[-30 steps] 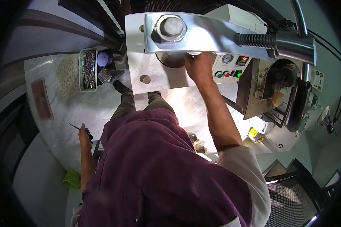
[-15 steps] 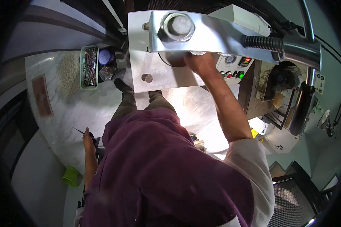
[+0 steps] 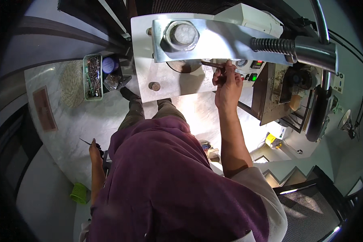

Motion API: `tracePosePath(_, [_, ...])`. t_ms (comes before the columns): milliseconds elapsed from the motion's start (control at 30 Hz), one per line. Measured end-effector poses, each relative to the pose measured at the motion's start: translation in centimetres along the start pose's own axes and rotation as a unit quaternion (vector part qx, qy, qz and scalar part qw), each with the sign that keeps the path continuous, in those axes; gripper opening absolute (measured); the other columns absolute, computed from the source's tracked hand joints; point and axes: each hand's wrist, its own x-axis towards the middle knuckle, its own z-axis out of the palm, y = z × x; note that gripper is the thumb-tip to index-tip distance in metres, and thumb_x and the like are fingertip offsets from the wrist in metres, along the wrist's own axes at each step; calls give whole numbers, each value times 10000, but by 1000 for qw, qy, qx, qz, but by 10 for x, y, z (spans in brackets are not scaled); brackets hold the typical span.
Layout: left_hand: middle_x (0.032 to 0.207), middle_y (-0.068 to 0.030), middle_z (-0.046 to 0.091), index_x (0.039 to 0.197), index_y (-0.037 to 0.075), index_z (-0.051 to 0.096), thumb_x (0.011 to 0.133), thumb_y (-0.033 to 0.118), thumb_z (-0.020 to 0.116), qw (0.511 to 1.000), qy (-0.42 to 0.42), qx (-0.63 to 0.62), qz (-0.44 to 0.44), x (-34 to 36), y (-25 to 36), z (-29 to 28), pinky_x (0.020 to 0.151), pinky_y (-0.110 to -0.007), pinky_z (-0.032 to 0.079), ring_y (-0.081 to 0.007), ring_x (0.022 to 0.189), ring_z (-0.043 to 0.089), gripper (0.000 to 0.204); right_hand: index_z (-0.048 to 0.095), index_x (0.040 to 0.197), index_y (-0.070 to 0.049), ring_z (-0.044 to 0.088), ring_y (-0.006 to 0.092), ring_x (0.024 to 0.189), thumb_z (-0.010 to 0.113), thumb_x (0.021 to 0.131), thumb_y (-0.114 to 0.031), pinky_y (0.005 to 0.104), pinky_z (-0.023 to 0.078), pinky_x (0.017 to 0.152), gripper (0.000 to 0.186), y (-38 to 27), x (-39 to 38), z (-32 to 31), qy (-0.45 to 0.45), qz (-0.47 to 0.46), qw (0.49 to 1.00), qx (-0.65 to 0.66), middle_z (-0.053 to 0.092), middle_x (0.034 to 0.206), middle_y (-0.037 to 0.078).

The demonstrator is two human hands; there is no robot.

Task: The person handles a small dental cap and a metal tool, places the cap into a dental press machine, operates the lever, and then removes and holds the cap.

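Observation:
My right hand (image 3: pixel 228 84) is closed on a thin dark brown rod-like piece (image 3: pixel 210 64). The piece points left, its tip near the edge of a round dark recess (image 3: pixel 184 67) in the top of a white machine (image 3: pixel 171 85). A thick metal bar (image 3: pixel 224 38) with a large bolt (image 3: pixel 183 35) crosses above and hides part of the recess. Down at my left side, my left hand (image 3: pixel 94 152) grips a slim pointed tool (image 3: pixel 84 141) with a dark handle; its exact kind is too small to make out.
A control panel with a gauge, a red display and a lit green switch (image 3: pixel 253 77) lies just right of my right hand. A black-gripped lever (image 3: pixel 320 109) hangs farther right. At left stand a bin of metal pieces (image 3: pixel 84 90) and a green basket (image 3: pixel 79 192).
My right hand has come out from under the metal bar, back and to the right. The brown rod-like piece now shows in its fingers. My left hand stays nearly still.

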Motion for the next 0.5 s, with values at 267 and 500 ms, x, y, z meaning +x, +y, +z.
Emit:
tracePosePath(267, [599, 34, 419, 736, 120, 508, 918, 445, 585, 1000, 0, 4, 25, 0, 7, 1, 444, -267, 324, -95, 473, 397, 381, 621, 1071, 21, 656, 304, 844, 588, 924, -147, 370, 505, 745, 225, 13, 31, 5, -187, -136, 805, -547, 676, 917, 171])
tracePosePath(500, [607, 30, 418, 750, 113, 525, 912, 444, 593, 1000, -6, 6, 5, -6, -3, 3, 467, -268, 322, -99, 495, 396, 375, 635, 1077, 16, 636, 386, 962, 677, 793, -106, 428, 493, 845, 311, 31, 76, 25, -236, -434, 618, -612, 663, 1039, 192])
